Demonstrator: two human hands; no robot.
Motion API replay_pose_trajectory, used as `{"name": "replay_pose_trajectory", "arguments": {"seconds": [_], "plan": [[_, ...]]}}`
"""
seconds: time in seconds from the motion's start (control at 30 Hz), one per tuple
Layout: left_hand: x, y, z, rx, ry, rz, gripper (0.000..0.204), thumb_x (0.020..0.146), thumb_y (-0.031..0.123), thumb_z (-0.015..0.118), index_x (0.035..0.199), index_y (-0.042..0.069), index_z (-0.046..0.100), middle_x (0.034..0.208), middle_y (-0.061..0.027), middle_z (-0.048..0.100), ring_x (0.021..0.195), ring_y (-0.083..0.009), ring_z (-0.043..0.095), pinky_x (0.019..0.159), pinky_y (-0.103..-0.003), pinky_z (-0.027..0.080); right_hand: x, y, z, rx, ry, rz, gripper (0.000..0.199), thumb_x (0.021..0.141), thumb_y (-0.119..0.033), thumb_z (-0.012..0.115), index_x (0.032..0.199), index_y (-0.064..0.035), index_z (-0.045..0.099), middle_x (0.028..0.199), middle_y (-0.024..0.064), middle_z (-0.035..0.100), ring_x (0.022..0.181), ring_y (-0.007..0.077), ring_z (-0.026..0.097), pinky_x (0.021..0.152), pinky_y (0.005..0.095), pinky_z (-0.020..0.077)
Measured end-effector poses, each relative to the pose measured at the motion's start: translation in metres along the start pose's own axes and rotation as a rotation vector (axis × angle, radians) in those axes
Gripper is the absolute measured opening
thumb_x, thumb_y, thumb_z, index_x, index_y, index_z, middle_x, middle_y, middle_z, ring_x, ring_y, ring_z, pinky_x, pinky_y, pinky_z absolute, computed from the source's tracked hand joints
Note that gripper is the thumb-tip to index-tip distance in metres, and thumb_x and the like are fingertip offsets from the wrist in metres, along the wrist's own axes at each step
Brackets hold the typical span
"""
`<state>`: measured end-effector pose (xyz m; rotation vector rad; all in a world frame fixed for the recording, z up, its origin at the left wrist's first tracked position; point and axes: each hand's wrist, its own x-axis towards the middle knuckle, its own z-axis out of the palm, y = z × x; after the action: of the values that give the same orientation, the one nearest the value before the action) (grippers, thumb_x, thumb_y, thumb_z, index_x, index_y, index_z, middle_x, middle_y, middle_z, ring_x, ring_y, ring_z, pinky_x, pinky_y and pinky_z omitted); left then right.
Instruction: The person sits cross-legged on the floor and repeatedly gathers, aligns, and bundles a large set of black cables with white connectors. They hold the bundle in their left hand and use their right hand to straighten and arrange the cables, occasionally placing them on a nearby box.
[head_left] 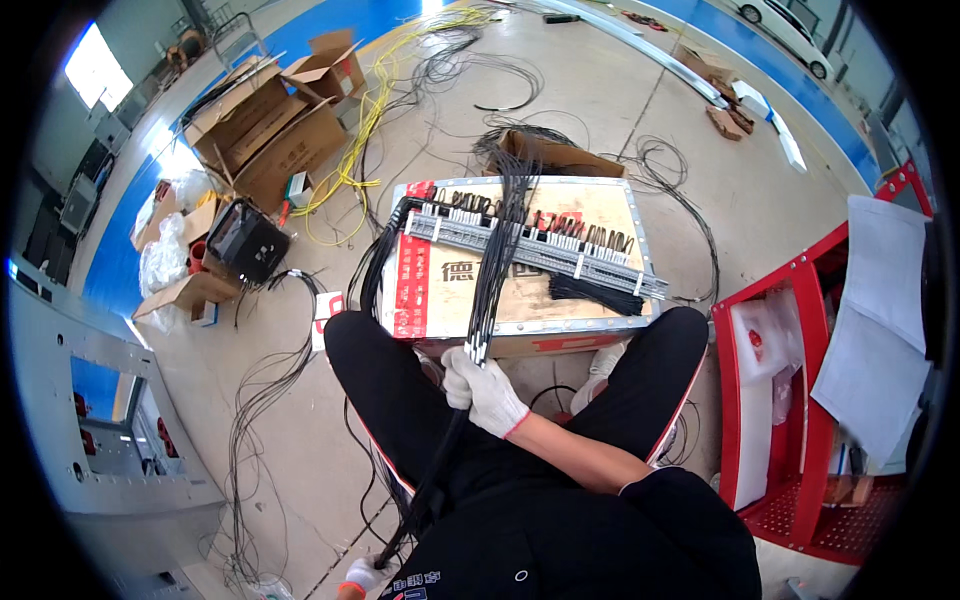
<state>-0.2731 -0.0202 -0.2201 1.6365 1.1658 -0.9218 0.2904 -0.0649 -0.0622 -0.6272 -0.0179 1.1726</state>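
Pale floor (580,95) is stretching around the seated person, with two open cardboard boxes (270,155) standing at the far left and one red rack (770,285) standing at the right. One long bundle of black wires (440,465) is running between the two hands, both wearing white gloves. Its lower end is meeting the left hand (366,574), which is gripping it low beside the body. Further up, the right hand (485,392) is wrapping its fingers tightly around the bundle, just below some white tags (478,350). Beyond that hand, the wires are fanning over one wooden box (450,312) and crossing one metal strip (550,257) that is resting on top. Two more black bunches are lying there: one hanging over the left edge, one shorter bunch (597,294) sitting near the right. Single wires are overlapping too closely to count.
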Motion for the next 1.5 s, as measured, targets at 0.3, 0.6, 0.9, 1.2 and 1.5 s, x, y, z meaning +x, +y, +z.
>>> {"name": "replay_pose_trajectory", "arguments": {"seconds": [0.3,0.6,0.9,1.2,1.5], "plan": [[-0.091,0.404,-0.16,-0.287,0.402,0.796,0.028,0.096,0.009,0.053,0.12,-0.003,0.06,0.103,-0.0124,0.071,0.091,-0.0219,0.069,0.083,-0.033,0.055,-0.01,-0.029,-0.011,-0.346,-0.021,-0.055,0.023,0.102,-0.024,0.053,0.1,-0.0023,0.06,0.066,-0.0019,0.048,0.052,0.0076,0.04,0.048,0.0252,0.0343],[-0.085,0.549,-0.139,-0.657,-0.08,1.082,0.025,0.105,0.024,0.043,0.113,0.002,0.051,0.07,-0.0016,0.051,0.054,-0.0107,0.045,0.054,-0.025,0.043,-0.008,-0.159,0.093,-1.01,-0.131,-0.49,0.037,0.097,-0.037,0.053,0.091,-0.0019,0.063,0.069,0.0038,0.061,0.061,0.0123,0.059,0.056,0.0311,0.0495],[-0.064,0.447,-0.1,-0.731,-0.447,0.574,0.035,0.101,0.041,0.054,0.099,0.007,0.06,0.065,0.0046,0.045,0.05,-0.0046,0.034,0.045,-0.022,0.024,-0.049,-0.004,-0.006,-0.861,-0.001,-0.091,0.039,0.095,-0.039,0.061,0.115,-0.0059,0.066,0.091,0.0058,0.069,0.082,0.0164,0.065,0.077,0.0336,0.0523],[-0.051,0.455,-0.089,-0.691,-0.323,0.708,0.046,0.106,0.035,0.043,0.135,0.0,0.052,0.082,-0.0002,0.058,0.057,-0.0041,0.04,0.049,-0.019,0.034,-0.021,-0.083,-0.019,-0.844,0.181,-0.181,0.041,0.093,-0.032,0.063,0.109,0.0056,0.061,0.094,0.0149,0.067,0.085,0.0195,0.062,0.08,0.034,0.0501],[-0.088,0.489,-0.109,-0.742,-0.112,0.808,0.047,0.106,0.034,0.04,0.128,-0.004,0.057,0.077,-0.0067,0.065,0.05,-0.006,0.042,0.045,-0.021,0.032,-0.025,-0.15,0.041,-0.748,-0.052,-0.322,0.035,0.085,-0.006,0.064,0.117,0.005,0.057,0.101,0.0061,0.064,0.09,0.0106,0.059,0.085,0.0259,0.0482]]}}
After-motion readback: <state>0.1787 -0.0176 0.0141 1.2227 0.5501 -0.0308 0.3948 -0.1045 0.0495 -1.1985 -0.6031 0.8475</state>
